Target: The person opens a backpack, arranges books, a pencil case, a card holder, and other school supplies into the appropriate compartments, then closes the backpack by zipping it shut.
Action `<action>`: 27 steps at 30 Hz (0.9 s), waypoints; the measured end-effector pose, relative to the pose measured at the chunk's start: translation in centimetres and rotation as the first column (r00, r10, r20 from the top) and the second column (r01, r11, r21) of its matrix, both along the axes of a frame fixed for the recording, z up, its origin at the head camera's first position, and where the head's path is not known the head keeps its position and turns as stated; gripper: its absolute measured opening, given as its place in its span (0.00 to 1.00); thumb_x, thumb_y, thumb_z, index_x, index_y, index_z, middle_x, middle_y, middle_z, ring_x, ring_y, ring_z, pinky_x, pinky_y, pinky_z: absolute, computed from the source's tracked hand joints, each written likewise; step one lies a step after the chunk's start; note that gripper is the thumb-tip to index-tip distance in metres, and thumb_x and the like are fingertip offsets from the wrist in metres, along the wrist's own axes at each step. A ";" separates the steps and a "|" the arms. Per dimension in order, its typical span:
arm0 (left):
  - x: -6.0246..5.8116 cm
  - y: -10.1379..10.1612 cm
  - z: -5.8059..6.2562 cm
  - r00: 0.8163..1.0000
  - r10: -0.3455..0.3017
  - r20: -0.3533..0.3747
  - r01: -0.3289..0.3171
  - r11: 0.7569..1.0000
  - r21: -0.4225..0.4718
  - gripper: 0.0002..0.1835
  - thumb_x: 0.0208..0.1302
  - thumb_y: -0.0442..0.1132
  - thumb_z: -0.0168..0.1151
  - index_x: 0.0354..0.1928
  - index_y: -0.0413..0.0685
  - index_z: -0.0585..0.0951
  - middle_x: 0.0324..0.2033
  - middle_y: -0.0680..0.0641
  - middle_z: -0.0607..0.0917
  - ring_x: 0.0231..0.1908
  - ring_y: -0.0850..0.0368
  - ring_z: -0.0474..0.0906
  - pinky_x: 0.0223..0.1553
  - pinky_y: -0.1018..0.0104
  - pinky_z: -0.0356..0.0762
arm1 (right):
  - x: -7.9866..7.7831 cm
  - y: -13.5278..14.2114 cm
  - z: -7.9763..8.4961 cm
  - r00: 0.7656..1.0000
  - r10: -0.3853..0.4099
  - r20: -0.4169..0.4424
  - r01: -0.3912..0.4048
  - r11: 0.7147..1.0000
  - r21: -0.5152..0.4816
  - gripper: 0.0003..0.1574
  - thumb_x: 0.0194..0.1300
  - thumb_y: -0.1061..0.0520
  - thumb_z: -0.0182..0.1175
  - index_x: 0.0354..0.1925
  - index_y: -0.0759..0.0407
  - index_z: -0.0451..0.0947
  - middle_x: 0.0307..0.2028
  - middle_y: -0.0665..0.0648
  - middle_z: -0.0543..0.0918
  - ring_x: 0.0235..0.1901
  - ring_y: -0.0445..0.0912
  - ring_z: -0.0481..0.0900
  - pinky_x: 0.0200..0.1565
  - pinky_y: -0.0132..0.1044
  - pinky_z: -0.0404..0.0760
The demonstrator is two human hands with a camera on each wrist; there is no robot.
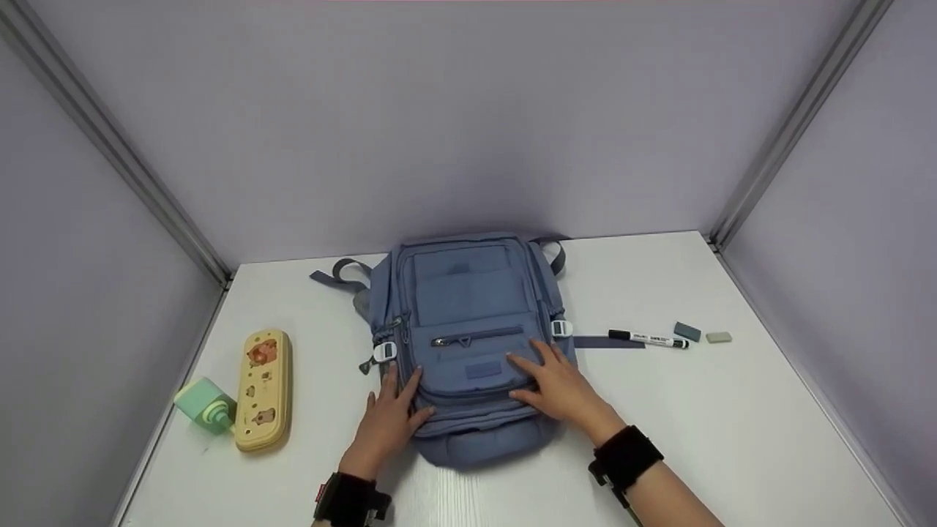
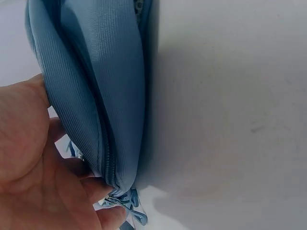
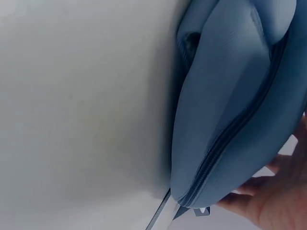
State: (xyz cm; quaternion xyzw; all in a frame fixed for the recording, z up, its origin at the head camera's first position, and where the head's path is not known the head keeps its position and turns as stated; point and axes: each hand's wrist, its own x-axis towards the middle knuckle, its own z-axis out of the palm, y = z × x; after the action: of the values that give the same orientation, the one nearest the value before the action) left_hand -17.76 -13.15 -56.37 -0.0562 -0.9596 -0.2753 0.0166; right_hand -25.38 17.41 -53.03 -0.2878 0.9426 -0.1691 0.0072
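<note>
white table [image 1: 761, 417] took up most of the work area. blue backpack [image 1: 476, 293] lay front side up in the middle of it, bottom end toward the person, w/ a dark strap [image 1: 596, 342] running out on the r side.

left hand [image 1: 386, 417] was on the bag's lower l edge, fingers spread, thumb apart; right hand [image 1: 564, 388] lay on the lower r of the front, fingers also fairly wide. both touched the bag, neither plainly gripped it.

yellow pencil case [image 1: 263, 388] lay well apart, l of the bag. green bottle [image 1: 201, 405] was tilted right beside it; couldn't tell if they touched. marker [image 1: 649, 339] was on the r, cap end over the strap's end. near its far end: dark eraser-like block [image 1: 687, 331], then a smaller pale block [image 1: 719, 337].

progress, my read: early stage. bag was laid out & hands were set on it, but zip lines in the wrist cams looked closed & no pull was clearly held. loose items were all outside the bag; contents n/a to see.

text: bag's front patch [image 1: 483, 369] unreadable; case had cartoon animals, no legible words; marker print too small. no brand could be made out.
</note>
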 end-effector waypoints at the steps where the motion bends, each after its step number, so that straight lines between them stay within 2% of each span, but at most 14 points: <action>1: 0.1 -0.1 0.1 1.000 -0.003 0.006 0.003 1.000 -0.005 0.38 0.67 0.53 0.61 0.74 0.46 0.63 0.72 0.26 0.50 0.69 0.28 0.52 0.63 0.31 0.50 | 0.1 0.1 0.0 1.000 0.004 0.030 -0.004 1.000 0.010 0.40 0.65 0.35 0.60 0.71 0.42 0.66 0.72 0.66 0.56 0.68 0.73 0.52 0.61 0.67 0.60; 4: 0.1 -0.4 0.6 1.000 -0.001 0.010 0.001 0.999 -0.038 0.38 0.66 0.55 0.62 0.73 0.46 0.64 0.71 0.27 0.54 0.68 0.29 0.56 0.63 0.31 0.51 | 0.5 0.0 -0.1 0.997 0.022 0.076 -0.023 1.000 0.015 0.40 0.65 0.34 0.60 0.71 0.42 0.67 0.72 0.67 0.55 0.68 0.74 0.52 0.62 0.67 0.57; 7: -0.3 -0.9 1.4 1.000 -0.007 0.019 0.008 0.997 -0.079 0.39 0.63 0.58 0.64 0.72 0.48 0.66 0.69 0.28 0.60 0.65 0.31 0.62 0.61 0.31 0.55 | 0.8 -0.1 -0.1 0.996 0.031 0.079 -0.032 0.999 0.013 0.40 0.64 0.33 0.61 0.70 0.42 0.68 0.72 0.67 0.55 0.67 0.76 0.52 0.63 0.67 0.56; 10: -0.9 -1.6 2.3 1.000 0.002 -0.012 -0.002 0.997 -0.073 0.38 0.59 0.59 0.68 0.67 0.47 0.73 0.65 0.31 0.69 0.58 0.33 0.72 0.55 0.35 0.67 | 1.0 -0.1 -0.1 0.995 0.029 0.092 -0.032 0.999 0.027 0.41 0.63 0.33 0.62 0.70 0.41 0.67 0.73 0.67 0.54 0.67 0.76 0.51 0.63 0.67 0.56; 12: -1.7 -2.1 2.8 0.995 0.055 -0.081 -0.059 0.998 -0.036 0.33 0.56 0.55 0.71 0.60 0.45 0.79 0.58 0.34 0.77 0.52 0.37 0.78 0.48 0.41 0.75 | 1.2 0.0 -0.1 0.995 0.031 0.099 -0.034 0.999 0.035 0.41 0.63 0.33 0.62 0.71 0.41 0.67 0.73 0.67 0.53 0.67 0.75 0.51 0.63 0.67 0.56; 14: -2.7 -2.6 3.1 0.972 0.146 -0.184 -0.144 0.989 0.020 0.24 0.56 0.49 0.72 0.52 0.43 0.84 0.48 0.39 0.84 0.43 0.41 0.82 0.40 0.46 0.78 | 1.2 0.0 -0.2 0.994 0.033 0.102 -0.036 0.999 0.032 0.41 0.63 0.34 0.62 0.71 0.41 0.67 0.73 0.68 0.53 0.67 0.75 0.51 0.63 0.68 0.56; 16: -4.1 -3.1 3.4 0.932 0.232 -0.279 -0.220 0.973 0.074 0.16 0.58 0.41 0.70 0.45 0.40 0.85 0.39 0.42 0.86 0.38 0.44 0.83 0.37 0.48 0.79 | 1.2 0.0 -0.2 0.994 0.039 0.102 -0.042 0.999 0.026 0.41 0.63 0.34 0.62 0.71 0.41 0.67 0.73 0.67 0.53 0.67 0.75 0.52 0.63 0.68 0.56; 18: -5.4 -3.4 3.4 0.900 0.270 -0.343 -0.253 0.963 0.093 0.11 0.60 0.34 0.66 0.42 0.37 0.84 0.36 0.41 0.85 0.36 0.43 0.83 0.35 0.48 0.78 | 1.2 0.1 -0.2 0.993 0.044 0.106 -0.046 0.999 0.015 0.41 0.63 0.33 0.62 0.71 0.41 0.67 0.73 0.67 0.54 0.67 0.75 0.52 0.63 0.68 0.55; 20: -6.7 -3.6 3.3 0.888 0.259 -0.380 -0.254 0.965 0.064 0.11 0.61 0.30 0.63 0.45 0.33 0.83 0.36 0.37 0.84 0.36 0.40 0.82 0.36 0.47 0.78 | 1.1 0.1 -0.2 0.993 0.048 0.109 -0.050 0.999 0.010 0.42 0.63 0.33 0.62 0.71 0.41 0.67 0.73 0.67 0.54 0.67 0.75 0.52 0.63 0.68 0.55; 24: -8.6 -3.8 2.7 0.899 0.197 -0.390 -0.228 0.973 -0.034 0.17 0.64 0.28 0.59 0.53 0.28 0.78 0.41 0.31 0.82 0.42 0.35 0.80 0.41 0.43 0.77 | 1.0 0.1 -0.2 0.992 0.058 0.111 -0.060 0.998 0.006 0.42 0.63 0.33 0.62 0.71 0.42 0.67 0.73 0.68 0.54 0.67 0.75 0.53 0.63 0.68 0.55; 27: -9.2 -3.8 2.3 0.913 0.179 -0.367 -0.222 0.972 -0.078 0.19 0.64 0.27 0.58 0.57 0.29 0.76 0.44 0.30 0.82 0.46 0.34 0.78 0.43 0.41 0.76 | 1.0 0.1 -0.1 0.991 0.070 0.114 -0.070 0.998 0.002 0.41 0.63 0.34 0.62 0.70 0.43 0.68 0.72 0.68 0.54 0.67 0.75 0.53 0.63 0.67 0.55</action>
State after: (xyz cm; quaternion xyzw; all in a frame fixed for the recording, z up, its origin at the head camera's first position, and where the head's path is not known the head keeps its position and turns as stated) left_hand -27.00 -16.92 -54.10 -0.0072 -0.9557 -0.2000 0.2158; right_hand -24.41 17.52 -53.18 -0.3106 0.9305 -0.1821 0.0678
